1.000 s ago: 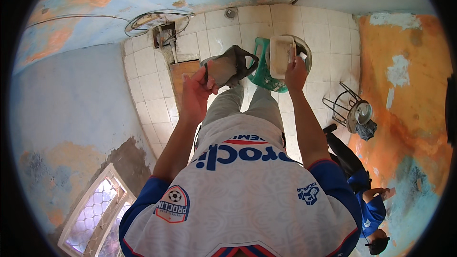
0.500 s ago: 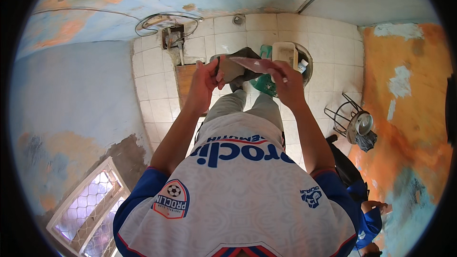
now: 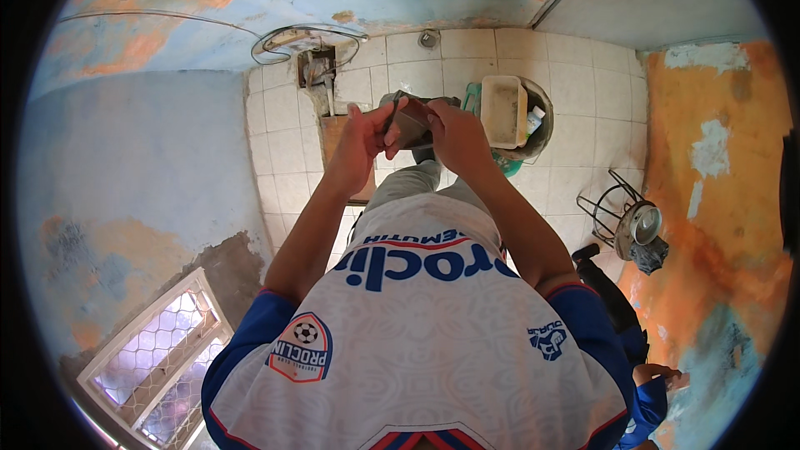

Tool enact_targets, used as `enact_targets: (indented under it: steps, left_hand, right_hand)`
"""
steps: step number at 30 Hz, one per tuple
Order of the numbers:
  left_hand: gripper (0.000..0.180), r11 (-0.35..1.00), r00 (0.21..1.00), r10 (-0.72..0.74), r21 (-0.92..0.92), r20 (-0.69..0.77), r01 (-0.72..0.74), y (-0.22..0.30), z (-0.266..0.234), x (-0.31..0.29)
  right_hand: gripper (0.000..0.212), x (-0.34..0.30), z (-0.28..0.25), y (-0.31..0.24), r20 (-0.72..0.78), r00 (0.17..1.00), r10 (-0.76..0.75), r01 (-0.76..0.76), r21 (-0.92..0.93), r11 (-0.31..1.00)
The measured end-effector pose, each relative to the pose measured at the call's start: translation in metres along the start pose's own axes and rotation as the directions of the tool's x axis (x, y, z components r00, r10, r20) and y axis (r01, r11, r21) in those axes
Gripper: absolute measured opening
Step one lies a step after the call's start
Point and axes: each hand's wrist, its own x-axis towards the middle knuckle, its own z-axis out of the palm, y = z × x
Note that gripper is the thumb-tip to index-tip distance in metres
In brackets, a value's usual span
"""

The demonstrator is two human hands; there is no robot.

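Note:
Both my hands meet in front of me, above my legs, around a dark, flat, pouch-like thing (image 3: pixel 410 127) with a brownish, shiny face. My left hand (image 3: pixel 363 142) grips its left edge between thumb and fingers. On the other side, my right hand (image 3: pixel 458 135) has its fingers closed at the right edge and covers much of that side. A pinkish sheet seen before cannot be told apart from the brownish face now. Just right of my right hand, lower down, stands a beige rectangular tub (image 3: pixel 502 90).
The tub sits by a round container (image 3: pixel 542 137) with a white bottle (image 3: pixel 534 120), near green plastic (image 3: pixel 507 165). A brown board (image 3: pixel 332 129) lies on the tiled floor at left. A metal-legged stool (image 3: pixel 612 204) bears a bowl (image 3: pixel 645 223). Another person (image 3: pixel 646 400) is at lower right.
My right hand has moved left, close to my left hand, bringing the pinkish sheet against the dark thing. The tub is now less covered. The whole view has shifted slightly.

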Motion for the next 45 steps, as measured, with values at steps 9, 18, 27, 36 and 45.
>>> enact_targets:
  steps: [9, 18, 27, 36, 45]
  left_hand:
    - [0.099, 0.998, 0.998, 0.057, -0.031, 0.001, -0.057, 0.006, -0.005, -0.002]
    - [0.100, 0.995, 0.995, 0.099, -0.024, 0.000, -0.099, 0.021, -0.022, -0.010]
    - [0.103, 0.989, 0.988, 0.144, -0.038, -0.053, -0.146, 0.029, -0.047, -0.019]
    - [0.096, 0.980, 0.976, 0.191, -0.076, 0.103, -0.184, 0.045, -0.068, -0.019]
    - [0.096, 0.982, 0.966, 0.185, 0.012, 0.179, -0.190, 0.061, -0.091, -0.023]
  right_hand:
    - [0.016, -0.015, 0.004, 0.006, 0.065, 0.970, -0.235, 0.237, -0.030, 0.971]
    - [0.011, 0.019, -0.003, 0.016, 0.242, 0.922, -0.302, 0.296, 0.061, 0.953]
    - [0.007, 0.015, -0.029, -0.015, 0.234, 0.972, -0.034, 0.062, -0.113, 0.992]
    - [0.018, 0.038, 0.029, -0.039, 0.012, 0.977, -0.213, 0.209, -0.240, 0.948]
    - [0.035, 0.052, 0.054, -0.043, 0.056, 0.998, 0.002, 0.011, -0.230, 0.973]
